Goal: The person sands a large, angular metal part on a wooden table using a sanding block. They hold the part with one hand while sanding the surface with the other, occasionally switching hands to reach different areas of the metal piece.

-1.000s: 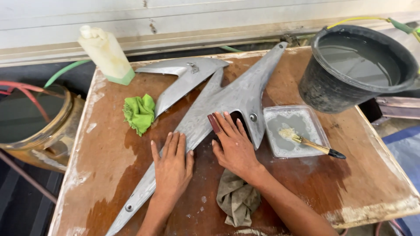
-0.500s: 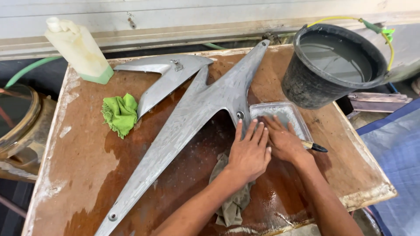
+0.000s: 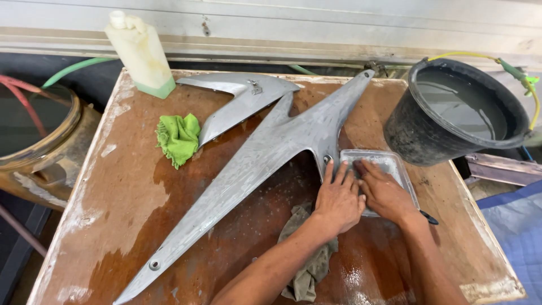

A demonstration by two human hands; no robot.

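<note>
A long grey swept panel [image 3: 265, 152] lies diagonally across the wet brown table [image 3: 130, 197], with a second, smaller grey panel [image 3: 237, 101] behind it. My left hand [image 3: 339, 199] rests flat with fingers spread at the panel's lower tip, right beside a shallow clear tray [image 3: 398, 164]. Inside that tray, my right hand [image 3: 387, 193] presses a small dark sheet [image 3: 357, 168] under its fingertips. The black end of a brush handle [image 3: 430, 218] sticks out from under my right wrist. A grey rag [image 3: 307, 265] lies under my left forearm.
A black bucket of water [image 3: 429, 135] stands at the table's right rear corner. At the back left are a pale plastic bottle [image 3: 141, 53] and a green cloth [image 3: 178, 138]. A round drum [image 3: 34, 141] sits left of the table, and a blue tarp [image 3: 519, 226] lies to the right.
Both hands left the panel's middle and moved right to the tray. My right hand carried the dark sheet into it, covering the brush. The view shifted right.
</note>
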